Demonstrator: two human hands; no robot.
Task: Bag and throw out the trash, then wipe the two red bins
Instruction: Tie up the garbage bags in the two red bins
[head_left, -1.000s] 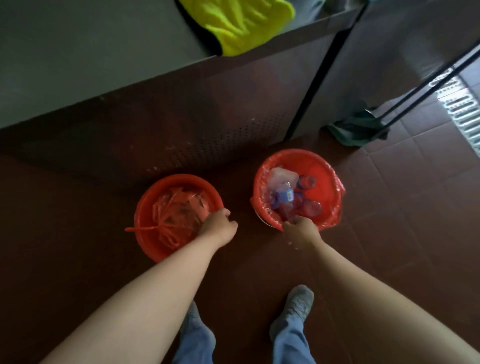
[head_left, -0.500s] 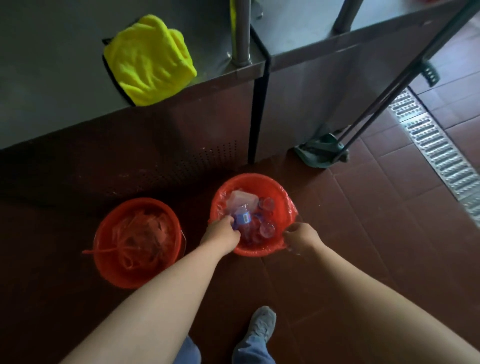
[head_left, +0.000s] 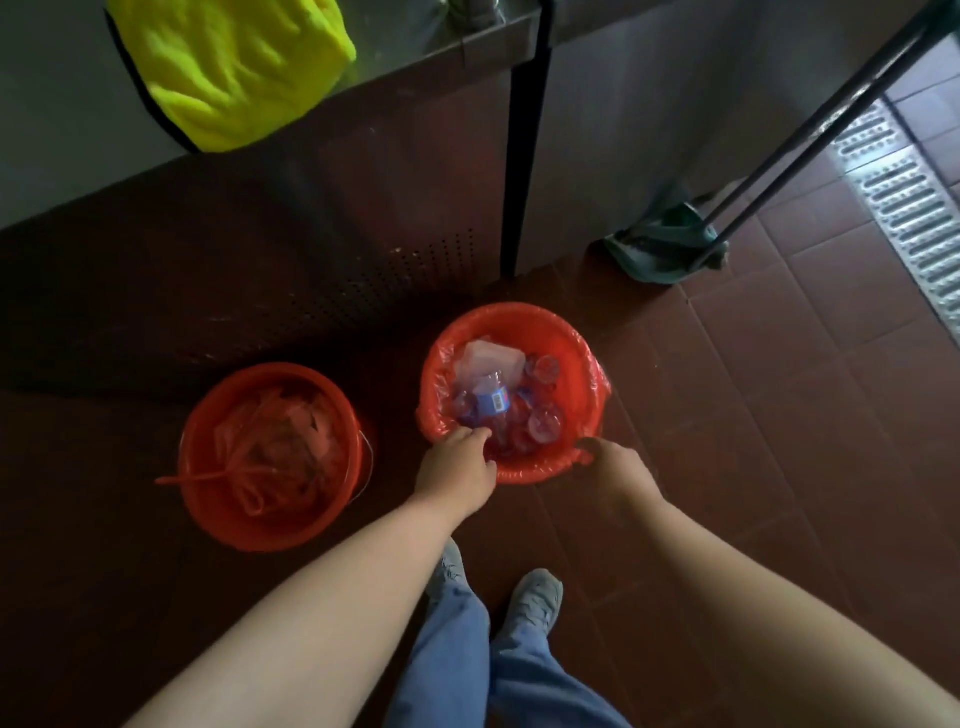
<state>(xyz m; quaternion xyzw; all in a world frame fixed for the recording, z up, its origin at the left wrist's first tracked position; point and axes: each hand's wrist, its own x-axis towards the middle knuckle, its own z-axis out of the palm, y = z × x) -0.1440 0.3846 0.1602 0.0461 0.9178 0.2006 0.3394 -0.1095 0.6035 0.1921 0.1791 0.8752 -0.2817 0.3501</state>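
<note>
Two red bins stand on the tiled floor. The right bin (head_left: 571, 343) is lined with a red plastic bag (head_left: 597, 384) folded over its rim and holds clear plastic bottles (head_left: 493, 400) and cups. My left hand (head_left: 457, 473) grips the bag's edge at the near left rim. My right hand (head_left: 615, 470) pinches the bag's edge at the near right rim. The left bin (head_left: 228, 514) holds a crumpled red bag (head_left: 275, 447) with loose handles hanging over its left rim.
A steel counter (head_left: 467, 47) runs along the back with a yellow cloth (head_left: 239, 67) on it. A green dustpan (head_left: 670, 249) with long dark handles leans at the right. A metal floor drain (head_left: 914, 208) lies far right. My feet (head_left: 535, 597) stand just behind the bins.
My left hand has left the left bin's rim and moved onto the right bin's bag edge. The view shifted right and closer to the right bin.
</note>
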